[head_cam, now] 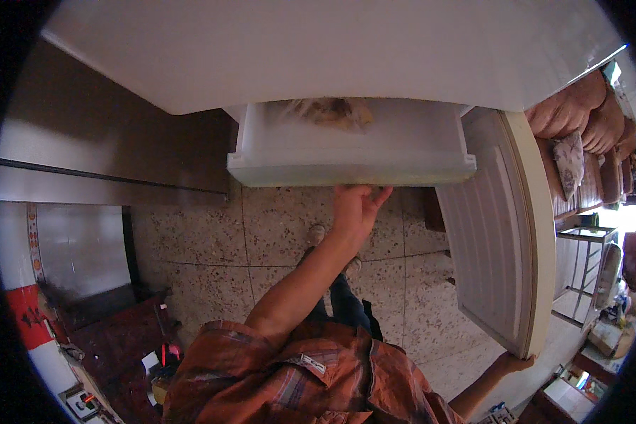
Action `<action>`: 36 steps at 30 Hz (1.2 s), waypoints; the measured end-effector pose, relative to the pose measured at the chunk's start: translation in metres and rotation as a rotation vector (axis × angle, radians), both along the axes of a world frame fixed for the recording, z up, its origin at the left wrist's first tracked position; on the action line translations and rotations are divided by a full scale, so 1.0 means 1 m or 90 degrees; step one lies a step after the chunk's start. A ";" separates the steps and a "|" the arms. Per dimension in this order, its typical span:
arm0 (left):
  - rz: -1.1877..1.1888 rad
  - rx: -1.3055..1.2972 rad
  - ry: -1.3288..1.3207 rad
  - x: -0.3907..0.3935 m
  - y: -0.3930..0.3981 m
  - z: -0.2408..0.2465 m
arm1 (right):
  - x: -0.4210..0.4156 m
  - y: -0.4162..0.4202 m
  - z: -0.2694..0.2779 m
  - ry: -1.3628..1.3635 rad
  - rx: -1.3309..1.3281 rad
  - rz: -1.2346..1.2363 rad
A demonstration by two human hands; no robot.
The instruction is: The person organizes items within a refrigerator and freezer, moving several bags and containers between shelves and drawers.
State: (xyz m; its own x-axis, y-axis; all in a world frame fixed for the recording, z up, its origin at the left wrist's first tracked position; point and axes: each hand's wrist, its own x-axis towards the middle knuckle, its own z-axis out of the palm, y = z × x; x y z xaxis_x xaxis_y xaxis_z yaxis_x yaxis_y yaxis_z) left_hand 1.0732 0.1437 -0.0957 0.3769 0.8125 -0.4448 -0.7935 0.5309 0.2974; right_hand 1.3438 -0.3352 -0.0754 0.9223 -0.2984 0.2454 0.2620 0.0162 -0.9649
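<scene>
A translucent white refrigerator drawer (pixel 350 159) is pulled out below the white upper part of the refrigerator (pixel 328 53). Inside it, towards the back, lies a clear plastic bag (pixel 344 114) with something yellowish-brown in it. My left hand (pixel 355 206) reaches up to the middle of the drawer's front and holds its lower edge; some fingertips are hidden there. To the right, the refrigerator door (pixel 487 233) stands swung open, its ribbed inner side facing the drawer. My right hand (pixel 517 363) grips the door's near end, with its fingers partly hidden.
Speckled tile flooring (pixel 275 228) lies around my feet. A dark-sided cabinet or appliance (pixel 127 127) stands to the left. Beyond the door are a brown cushioned sofa (pixel 583 116) and a metal-framed stand (pixel 585 270). Dark red furniture (pixel 111 339) sits at lower left.
</scene>
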 end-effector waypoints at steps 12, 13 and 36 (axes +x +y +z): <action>-0.027 -0.003 0.013 0.016 0.095 -0.023 | -0.031 0.054 0.028 0.051 0.068 -0.010; -0.026 0.046 0.046 0.020 0.102 -0.026 | -0.028 0.044 0.025 0.055 0.082 -0.004; -0.416 0.210 0.431 0.014 0.109 -0.042 | -0.152 0.039 0.015 0.038 -0.336 0.005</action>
State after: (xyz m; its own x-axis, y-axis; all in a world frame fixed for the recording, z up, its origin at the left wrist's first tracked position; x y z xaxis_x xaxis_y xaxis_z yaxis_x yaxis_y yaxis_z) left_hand 1.0868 0.2528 -0.1376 0.5454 0.6572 -0.5202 0.0167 0.6121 0.7906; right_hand 1.1919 -0.2961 -0.0602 0.9413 -0.1411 0.3068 0.2078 -0.4743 -0.8555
